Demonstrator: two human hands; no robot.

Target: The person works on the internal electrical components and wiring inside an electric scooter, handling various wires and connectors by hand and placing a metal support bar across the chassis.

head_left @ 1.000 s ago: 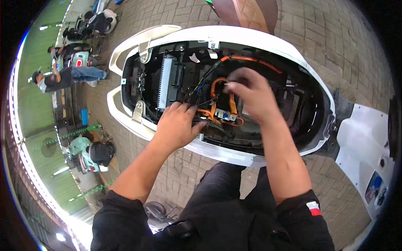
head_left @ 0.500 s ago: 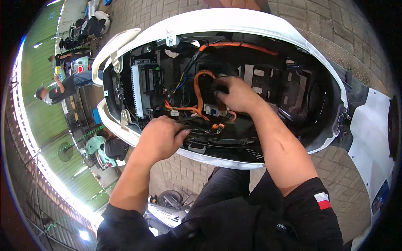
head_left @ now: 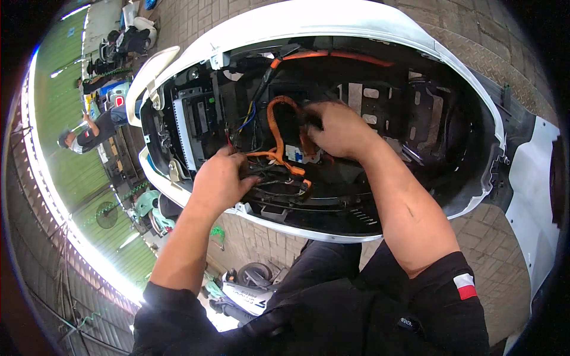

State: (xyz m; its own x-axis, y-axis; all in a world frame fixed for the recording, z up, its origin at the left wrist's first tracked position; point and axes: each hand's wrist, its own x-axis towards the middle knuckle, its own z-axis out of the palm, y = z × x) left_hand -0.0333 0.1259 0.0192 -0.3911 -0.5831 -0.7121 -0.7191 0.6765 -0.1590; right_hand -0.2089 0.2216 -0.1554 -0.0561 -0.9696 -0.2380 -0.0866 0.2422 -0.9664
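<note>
Inside a white oval vehicle body shell (head_left: 356, 15), both my hands are among cables. My right hand (head_left: 341, 130) has its fingers curled around a thick orange cable (head_left: 275, 121), which loops up and into the grip; its fingertips are partly hidden. Just below them sits a white-and-blue connector block (head_left: 295, 154). My left hand (head_left: 221, 178) reaches over the near rim, fingers bent onto thin red and orange wires, with the thumb sticking out to the right. Beside that thumb lie black wires (head_left: 273, 181) and an orange connector (head_left: 297, 171).
A black module with a white ribbed edge (head_left: 184, 133) stands in the shell's left part. Another orange cable (head_left: 332, 54) runs along the far wall. A slotted metal plate (head_left: 371, 107) lies right of centre. Another person (head_left: 98, 130) and several scooters are at the left.
My left hand has moved farther into the shell, from the black wires near the rim to the thin red and orange ones. My right hand stays on the orange cable. The view has shifted slightly.
</note>
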